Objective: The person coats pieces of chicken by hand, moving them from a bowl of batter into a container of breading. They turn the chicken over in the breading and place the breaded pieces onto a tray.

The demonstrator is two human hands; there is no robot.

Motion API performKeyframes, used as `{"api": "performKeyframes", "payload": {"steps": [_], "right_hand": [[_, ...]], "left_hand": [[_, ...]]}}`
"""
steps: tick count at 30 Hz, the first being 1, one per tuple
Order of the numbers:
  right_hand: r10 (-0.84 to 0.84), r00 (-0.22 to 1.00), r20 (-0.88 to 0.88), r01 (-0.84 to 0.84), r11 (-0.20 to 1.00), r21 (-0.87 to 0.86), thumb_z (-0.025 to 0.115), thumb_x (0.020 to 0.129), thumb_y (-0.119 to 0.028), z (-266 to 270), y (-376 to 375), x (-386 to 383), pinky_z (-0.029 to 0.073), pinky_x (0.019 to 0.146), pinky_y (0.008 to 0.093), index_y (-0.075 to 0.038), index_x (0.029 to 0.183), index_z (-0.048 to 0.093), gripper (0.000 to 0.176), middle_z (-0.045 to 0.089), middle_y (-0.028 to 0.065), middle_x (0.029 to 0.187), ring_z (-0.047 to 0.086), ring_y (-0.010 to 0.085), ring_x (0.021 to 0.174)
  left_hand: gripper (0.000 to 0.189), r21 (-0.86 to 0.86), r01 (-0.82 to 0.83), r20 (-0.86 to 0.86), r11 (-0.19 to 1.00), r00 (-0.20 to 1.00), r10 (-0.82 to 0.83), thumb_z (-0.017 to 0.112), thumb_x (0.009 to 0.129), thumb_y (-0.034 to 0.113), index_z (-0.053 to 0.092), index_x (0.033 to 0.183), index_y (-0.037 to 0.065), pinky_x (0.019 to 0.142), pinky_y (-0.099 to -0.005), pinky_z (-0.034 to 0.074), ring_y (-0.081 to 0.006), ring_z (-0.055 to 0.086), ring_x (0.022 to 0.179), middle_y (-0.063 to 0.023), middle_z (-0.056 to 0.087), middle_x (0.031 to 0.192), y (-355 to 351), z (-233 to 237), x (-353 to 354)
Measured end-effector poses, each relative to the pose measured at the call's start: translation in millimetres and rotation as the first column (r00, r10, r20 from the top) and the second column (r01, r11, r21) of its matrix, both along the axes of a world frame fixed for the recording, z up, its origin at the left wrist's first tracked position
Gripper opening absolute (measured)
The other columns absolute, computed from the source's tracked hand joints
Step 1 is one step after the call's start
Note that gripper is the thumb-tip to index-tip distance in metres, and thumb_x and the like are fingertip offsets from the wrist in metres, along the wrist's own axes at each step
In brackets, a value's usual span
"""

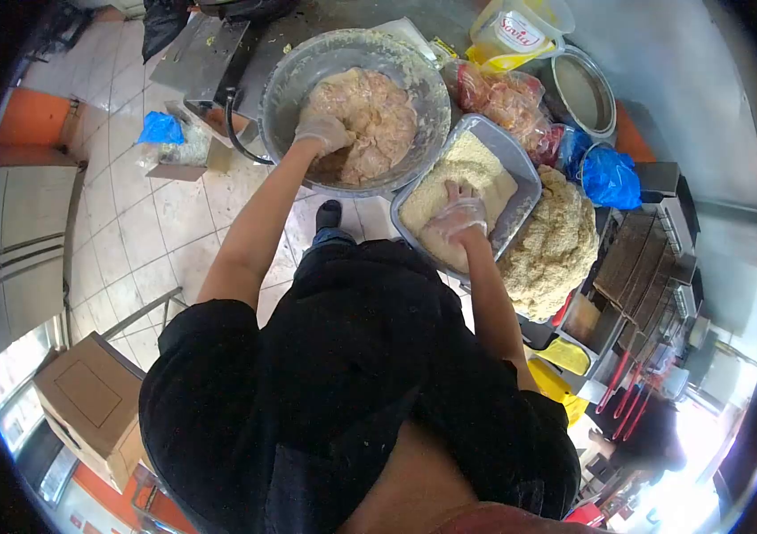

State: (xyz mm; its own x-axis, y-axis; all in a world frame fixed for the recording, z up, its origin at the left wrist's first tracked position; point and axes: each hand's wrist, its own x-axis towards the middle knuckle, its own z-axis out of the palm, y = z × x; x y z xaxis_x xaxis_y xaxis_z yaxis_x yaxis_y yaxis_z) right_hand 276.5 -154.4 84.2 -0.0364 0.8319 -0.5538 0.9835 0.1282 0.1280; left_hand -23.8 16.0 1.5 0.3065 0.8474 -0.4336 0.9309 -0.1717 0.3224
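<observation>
My left hand point(325, 133), in a clear glove, reaches into a large round metal bowl point(433, 98). It touches a heap of raw, coated meat that looks like chicken point(383, 116); its fingers are sunk in the meat and hidden. My right hand point(459, 216), also in a clear glove, lies palm down on pale breadcrumbs point(476, 165) with its fingers spread. The crumbs fill a grey plastic tub point(528, 175) right beside the bowl. No piece of meat shows under the right hand.
Right of the tub rises a big mound of breaded pieces point(556, 240). Behind it are plastic bags of raw meat point(507, 102), a metal pot point(581, 93), a clear yellow-based container point(516, 36) and a blue bag point(610, 176). A cardboard box point(89, 400) stands lower left.
</observation>
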Motion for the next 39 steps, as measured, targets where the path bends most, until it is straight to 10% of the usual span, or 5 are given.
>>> {"api": "performKeyframes", "payload": {"steps": [8, 17, 32, 34, 39], "right_hand": [[-0.272, 0.933, -0.234, 0.304, 0.946, 0.112, 0.070, 0.077, -0.029, -46, 13, 31, 0.048, 0.093, 0.0429, -0.005, 0.126, 0.047, 0.059, 0.056, 0.0189, 0.121, 0.055, 0.0341, 0.114], [-0.279, 0.889, -0.362, 0.360, 0.915, 0.180, 0.066, 0.078, -0.032, -56, 7, 37, 0.046, 0.095, 0.0403, -0.008, 0.129, 0.048, 0.059, 0.057, 0.0205, 0.120, 0.056, 0.0337, 0.112], [-0.461, 0.655, -0.599, 0.524, 0.848, -0.080, 0.071, 0.071, -0.052, -5, 1, 16, 0.042, 0.099, 0.0401, -0.007, 0.140, 0.038, 0.089, 0.054, 0.0264, 0.126, 0.051, 0.0353, 0.121], [-0.097, 0.967, -0.235, 0.145, 0.970, 0.197, 0.069, 0.067, -0.063, -13, -10, 2, 0.031, 0.108, 0.0453, -0.008, 0.146, 0.026, 0.105, 0.038, 0.0321, 0.139, 0.037, 0.0390, 0.133], [-0.197, 0.966, -0.165, 0.211, 0.975, 0.075, 0.067, 0.066, -0.066, -29, -7, 7, 0.026, 0.111, 0.0473, -0.010, 0.148, 0.021, 0.109, 0.028, 0.0357, 0.143, 0.028, 0.0429, 0.136]], "left_hand": [[0.054, -0.315, -0.176, 0.369, 0.933, 0.883, 0.291, 0.052, 0.085, 0.046, 0.062, 0.115, 0.002, 0.091, -0.0425, 0.044, -0.0330, 0.059, 0.107, -0.0204, 0.062, 0.118, -11, -2, -9], [0.065, 0.034, -0.238, 0.774, 0.971, 0.620, 0.125, 0.049, 0.092, 0.049, 0.041, 0.138, 0.005, 0.104, -0.0352, 0.036, -0.0286, 0.048, 0.123, -0.0147, 0.052, 0.132, -3, -7, 3], [0.069, 0.291, 0.069, 0.135, 0.954, 0.984, -0.112, 0.055, 0.085, 0.053, 0.045, 0.137, 0.008, 0.112, -0.0394, 0.025, -0.0332, 0.037, 0.132, -0.0149, 0.042, 0.142, 3, 11, 8], [0.066, 0.354, 0.039, 0.240, 0.934, 0.962, -0.131, 0.056, 0.084, 0.053, 0.051, 0.131, 0.007, 0.104, -0.0404, 0.033, -0.0337, 0.046, 0.122, -0.0169, 0.051, 0.132, 3, 18, 14], [0.058, 0.267, 0.063, 0.269, 0.962, 0.953, -0.137, 0.063, 0.084, 0.044, 0.055, 0.126, 0.006, 0.105, -0.0402, 0.035, -0.0317, 0.050, 0.120, -0.0160, 0.056, 0.128, -7, 75, 29]]}}
